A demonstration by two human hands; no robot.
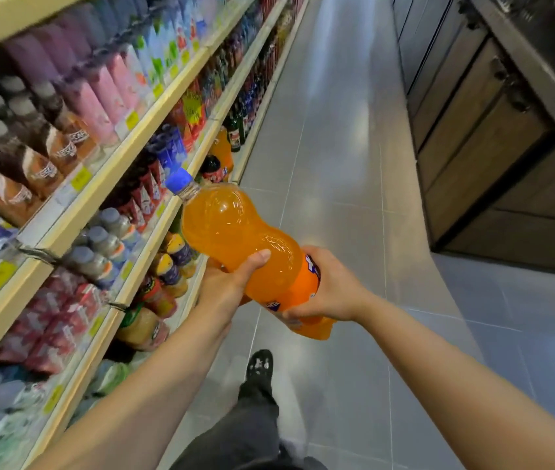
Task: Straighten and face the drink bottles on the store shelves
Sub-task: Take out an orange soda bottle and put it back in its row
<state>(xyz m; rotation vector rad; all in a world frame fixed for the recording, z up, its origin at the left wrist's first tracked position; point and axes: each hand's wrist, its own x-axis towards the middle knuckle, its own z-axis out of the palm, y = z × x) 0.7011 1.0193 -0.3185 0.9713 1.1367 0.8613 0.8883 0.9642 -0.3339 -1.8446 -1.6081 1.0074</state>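
I hold a large orange soda bottle point(235, 232) with a blue cap point(178, 180) out in the aisle, tilted with its cap toward the shelves. My left hand point(225, 286) grips its waist from the left, thumb across the front. My right hand point(330, 286) wraps the orange label near the base. On the left, cream-edged shelves point(154, 106) run away from me, packed with rows of drink bottles. Another orange bottle point(222, 149) stands on a lower shelf further along.
Grey tiled floor point(337, 147) stretches ahead down the aisle. A wooden counter with a metal top point(493, 137) lines the right side. My dark trouser leg and shoe point(259, 368) are below the bottle. Yellow price tags dot the shelf edges.
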